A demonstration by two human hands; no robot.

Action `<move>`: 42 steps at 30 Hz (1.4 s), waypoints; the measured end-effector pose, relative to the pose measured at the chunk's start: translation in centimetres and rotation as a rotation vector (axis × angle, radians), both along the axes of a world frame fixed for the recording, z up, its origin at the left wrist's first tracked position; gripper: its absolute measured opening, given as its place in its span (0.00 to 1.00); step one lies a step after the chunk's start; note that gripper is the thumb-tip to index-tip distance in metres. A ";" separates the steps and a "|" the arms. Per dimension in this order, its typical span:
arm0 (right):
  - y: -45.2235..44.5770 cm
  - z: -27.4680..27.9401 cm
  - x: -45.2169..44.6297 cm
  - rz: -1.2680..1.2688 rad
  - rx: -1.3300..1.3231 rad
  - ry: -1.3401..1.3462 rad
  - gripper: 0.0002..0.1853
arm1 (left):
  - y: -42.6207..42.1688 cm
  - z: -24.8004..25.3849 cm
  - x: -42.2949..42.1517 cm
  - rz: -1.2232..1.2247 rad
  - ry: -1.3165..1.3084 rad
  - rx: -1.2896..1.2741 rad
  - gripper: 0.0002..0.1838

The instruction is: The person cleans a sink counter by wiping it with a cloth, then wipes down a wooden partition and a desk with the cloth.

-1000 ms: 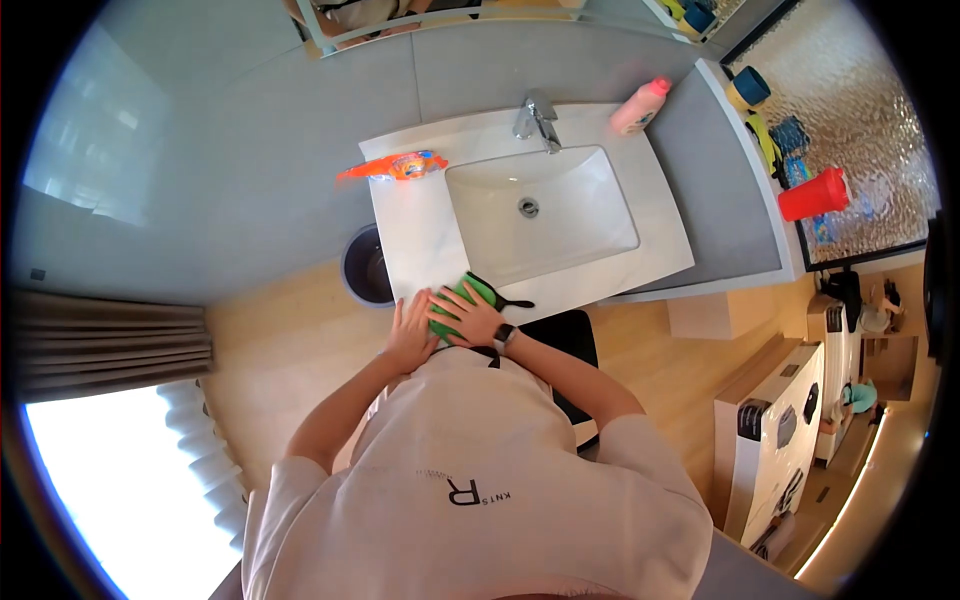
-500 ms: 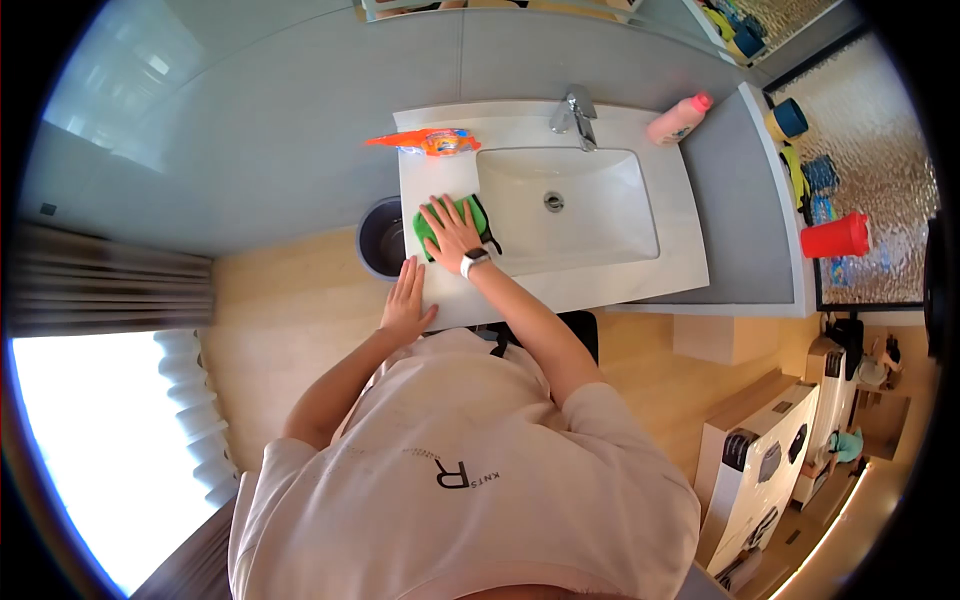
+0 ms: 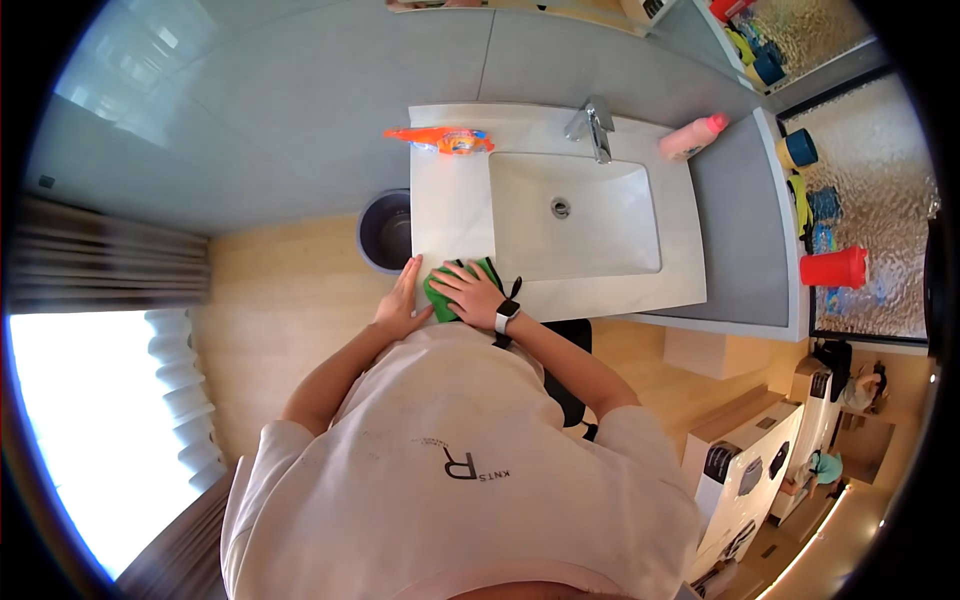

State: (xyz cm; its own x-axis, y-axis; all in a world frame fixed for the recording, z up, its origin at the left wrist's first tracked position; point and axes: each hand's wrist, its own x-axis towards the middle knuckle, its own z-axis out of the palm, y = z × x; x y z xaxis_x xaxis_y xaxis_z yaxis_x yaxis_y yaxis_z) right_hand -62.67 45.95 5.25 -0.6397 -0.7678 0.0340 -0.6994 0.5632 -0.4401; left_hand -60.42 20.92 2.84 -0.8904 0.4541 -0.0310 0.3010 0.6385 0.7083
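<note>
My right hand (image 3: 472, 292) lies spread on a green cloth (image 3: 441, 307) with black edging, pressing it flat against the white countertop (image 3: 560, 298) near its front edge. A black loop sticks out from the cloth beside my wrist. Just left of the cloth, my left hand (image 3: 402, 300) rests at the counter's left front corner, fingers stretched out and holding nothing. The white sink basin (image 3: 575, 240) is to the right of the cloth.
An orange packet (image 3: 440, 140) lies at the counter's back left. A chrome faucet (image 3: 594, 128) and a pink bottle (image 3: 692, 138) stand behind the basin. A dark bucket (image 3: 384, 230) is on the floor at left. A red cup (image 3: 833, 268) is on the right-hand shelf.
My right hand and the green cloth have slid toward my body, from beside the basin to the counter's front edge. My left hand stays at the corner. The view has shifted slightly.
</note>
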 end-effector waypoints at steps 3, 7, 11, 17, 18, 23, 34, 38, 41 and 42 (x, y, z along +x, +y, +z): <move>-1.1 0.0 -1.5 -0.082 -0.005 0.072 0.35 | -0.8 -0.9 -0.3 -0.020 -0.057 0.022 0.58; -3.1 -1.4 -7.0 -0.187 0.068 0.201 0.36 | -0.7 -2.3 -0.2 0.030 0.053 -0.015 0.58; -4.3 -2.9 -13.4 -0.321 0.080 0.223 0.36 | -1.0 -1.6 -0.2 0.053 -0.135 0.010 0.57; -5.4 -1.9 -14.9 -0.417 0.022 0.297 0.35 | -1.8 -2.8 0.3 0.103 -0.421 0.074 0.56; -5.3 -1.7 -14.1 -0.410 0.017 0.296 0.35 | -1.9 -2.8 0.5 0.112 -0.422 0.072 0.56; -3.4 -2.2 -5.3 -0.155 0.000 0.147 0.35 | -2.3 -6.0 2.0 0.228 -0.594 0.068 0.38; -2.1 -1.8 -4.7 -0.197 0.074 0.159 0.39 | -2.3 -7.2 2.4 0.215 -0.601 0.131 0.37; -4.0 -2.5 -12.1 -0.435 -0.009 0.221 0.36 | -1.7 -6.7 2.3 0.226 -0.604 0.105 0.38; -5.0 -3.3 -13.2 -0.476 -0.029 0.259 0.37 | -1.8 -5.0 2.3 0.185 -0.536 -0.053 0.38; -5.0 -3.1 -12.5 -0.486 -0.028 0.257 0.37 | -1.8 -4.8 2.4 0.176 -0.537 -0.057 0.38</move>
State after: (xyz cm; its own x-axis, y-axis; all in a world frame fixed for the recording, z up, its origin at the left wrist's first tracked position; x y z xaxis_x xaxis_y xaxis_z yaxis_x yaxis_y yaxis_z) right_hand -75.19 40.94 2.18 -0.8887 -0.3829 0.2520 -0.4489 0.8384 -0.3091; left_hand -58.03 19.14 -2.01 -0.8051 0.2848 -0.5203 -0.2062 0.6881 0.6957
